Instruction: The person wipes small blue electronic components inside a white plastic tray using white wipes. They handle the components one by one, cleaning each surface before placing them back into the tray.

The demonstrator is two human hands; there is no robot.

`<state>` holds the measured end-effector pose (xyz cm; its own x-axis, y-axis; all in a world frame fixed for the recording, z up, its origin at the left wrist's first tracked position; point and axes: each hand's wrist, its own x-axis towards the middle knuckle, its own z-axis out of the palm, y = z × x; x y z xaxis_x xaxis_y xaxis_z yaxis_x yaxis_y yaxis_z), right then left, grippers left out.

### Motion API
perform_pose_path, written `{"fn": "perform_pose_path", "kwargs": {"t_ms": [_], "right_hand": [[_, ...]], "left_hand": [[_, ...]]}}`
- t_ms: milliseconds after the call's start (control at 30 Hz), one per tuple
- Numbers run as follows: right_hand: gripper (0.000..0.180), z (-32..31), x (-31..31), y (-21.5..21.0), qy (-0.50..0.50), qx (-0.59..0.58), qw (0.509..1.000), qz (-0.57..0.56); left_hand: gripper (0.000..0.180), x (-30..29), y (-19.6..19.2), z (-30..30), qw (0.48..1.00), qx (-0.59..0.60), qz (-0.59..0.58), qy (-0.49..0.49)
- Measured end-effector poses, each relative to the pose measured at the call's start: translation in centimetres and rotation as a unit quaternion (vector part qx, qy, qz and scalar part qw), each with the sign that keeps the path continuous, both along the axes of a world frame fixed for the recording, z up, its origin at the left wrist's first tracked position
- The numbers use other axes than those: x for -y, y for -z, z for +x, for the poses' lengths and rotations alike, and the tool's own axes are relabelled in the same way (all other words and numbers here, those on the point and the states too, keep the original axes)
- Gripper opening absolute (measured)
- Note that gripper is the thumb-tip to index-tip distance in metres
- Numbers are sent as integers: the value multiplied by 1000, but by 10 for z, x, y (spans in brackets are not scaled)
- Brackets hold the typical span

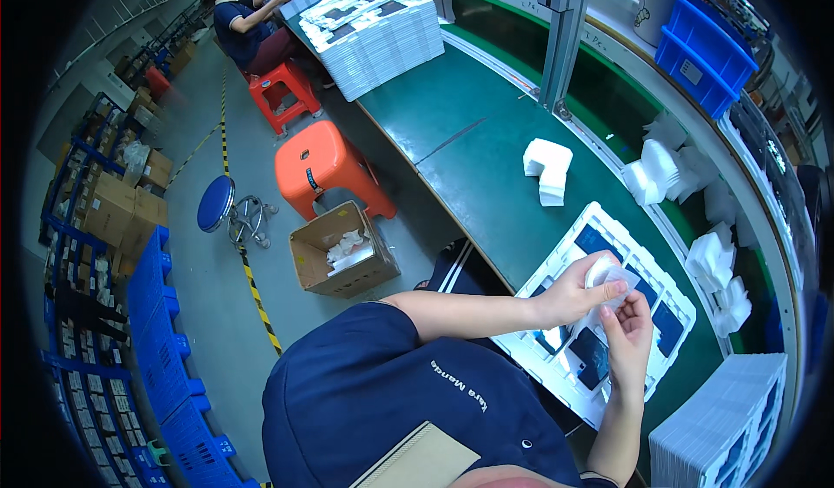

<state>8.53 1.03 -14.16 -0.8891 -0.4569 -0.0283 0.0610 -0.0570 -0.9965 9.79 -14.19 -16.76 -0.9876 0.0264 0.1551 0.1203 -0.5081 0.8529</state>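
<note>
My left hand (575, 295) and my right hand (629, 330) come together over a white tray, both closed on a thin, translucent white foam sleeve (601, 273). Fingers cover part of the sleeve, and whether anything is inside it I cannot tell. Beneath my hands, the white plastic tray (530, 339) lies at an angle on the green bench, with several dark, glossy flat panels (589, 356) in its compartments. A little farther off, an L-shaped pile of white foam pieces (549, 168) sits on the green surface.
A tall stack of white trays (382, 45) stands at the bench's far end; another stack (717, 423) is at near right. Crumpled white foam sleeves (653, 171) line the right side below a blue bin (705, 58). Left are an orange stool (323, 165), an open carton (343, 258) and a seated person (243, 28).
</note>
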Motion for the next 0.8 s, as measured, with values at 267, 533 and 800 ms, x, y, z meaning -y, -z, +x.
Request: {"fn": "perform_pose_path", "kwargs": {"t_ms": [267, 533, 800], "right_hand": [[14, -43, -9, 39, 121, -28, 992, -32], [16, -50, -35, 73, 156, 18, 986, -50], [16, -33, -33, 64, 130, 84, 988, -27]], "left_hand": [[20, 48, 16, -46, 916, -135, -351, -143], [45, 66, 8, -53, 708, -39, -705, -23], [40, 90, 6, -57, 753, -136, -640, 71]]}}
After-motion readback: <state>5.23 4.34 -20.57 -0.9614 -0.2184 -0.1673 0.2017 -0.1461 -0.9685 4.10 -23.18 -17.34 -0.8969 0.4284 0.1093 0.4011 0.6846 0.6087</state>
